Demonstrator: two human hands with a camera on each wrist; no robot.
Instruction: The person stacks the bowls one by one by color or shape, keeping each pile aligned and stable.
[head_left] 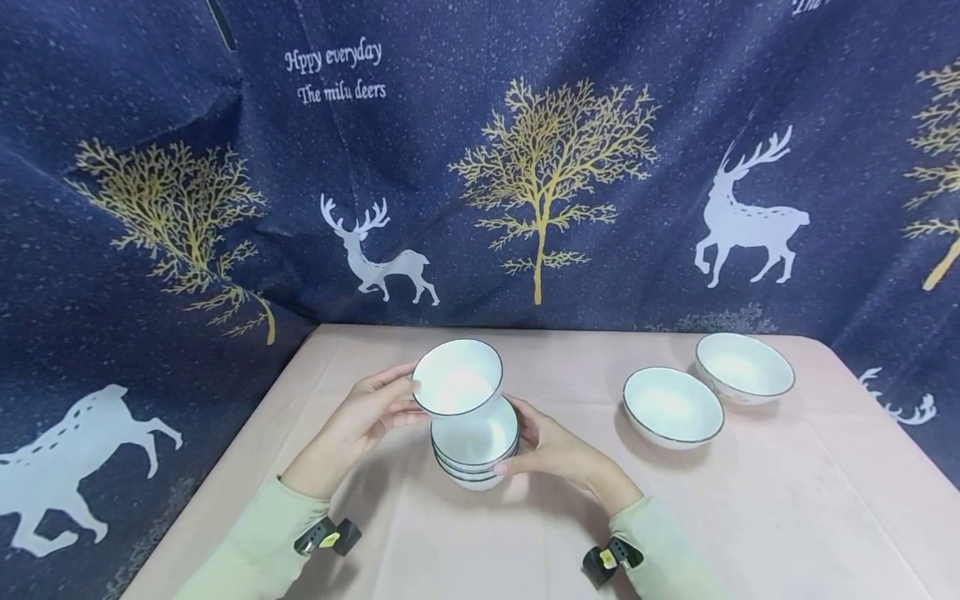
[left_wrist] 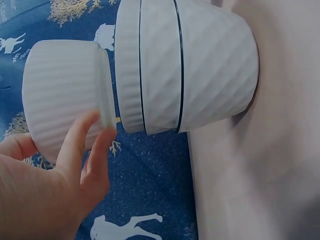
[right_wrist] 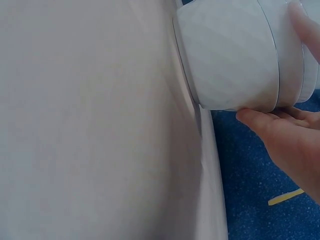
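A white bowl (head_left: pixel 457 377) with a thin dark rim is held by my left hand (head_left: pixel 367 412), thumb and fingers pinching its left side. It is raised just above a stack of similar white bowls (head_left: pixel 476 442) on the table. In the left wrist view a gap separates the raised bowl (left_wrist: pixel 65 90) from the stack (left_wrist: pixel 215 70), whose sides show a ribbed, diamond-like relief. My right hand (head_left: pixel 555 446) grips the stack's right side, thumb at the front and fingers round the back. The right wrist view shows its fingers against the stacked bowls (right_wrist: pixel 230 55).
Two more white bowls stand apart on the right of the table: a nearer one (head_left: pixel 673 406) and a farther one (head_left: pixel 744 367). A pink cloth (head_left: pixel 810 500) covers the table. Behind it hangs a dark blue curtain (head_left: pixel 600 50) printed with deer and trees.
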